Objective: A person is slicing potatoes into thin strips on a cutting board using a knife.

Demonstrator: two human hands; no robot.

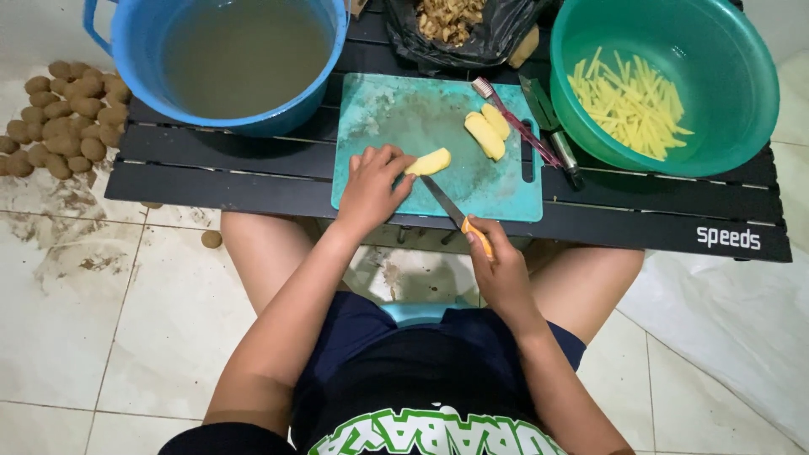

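The right hand (499,268) sits just off the worktop's near edge, fingers curled shut around the orange handle of a knife (455,217), whose thin dark blade slants up over the near edge of the cutting board (396,118). The blade's tip reaches a peeled potato piece (429,162), pale yellow, smooth and wedge-shaped, lying near the middle of the board. The left hand (372,187) rests on the board's near left part, fingertips pinched on the left end of that piece. The board is a teal plastic rectangle with rounded corners, scuffed and smeared with wet starch, set at the middle of the near edge of the worktop (211,173), which is made of black slats. Farther in on the board lie two more peeled halves (489,131), oblong and glossy, touching each other. Along the board's right edge lie a toothbrush (512,118) with a reddish handle and a dark green peeler (552,131). At the far right stands a round green plastic basin (733,109) holding thin yellow potato sticks (628,101). At the far left, a blue bucket (126,42) holds cloudy water. Between them, at the far edge, a black bag (497,38) holds brown peelings. Left of the worktop, unpeeled brown potatoes (63,114) lie heaped on the tiled floor.
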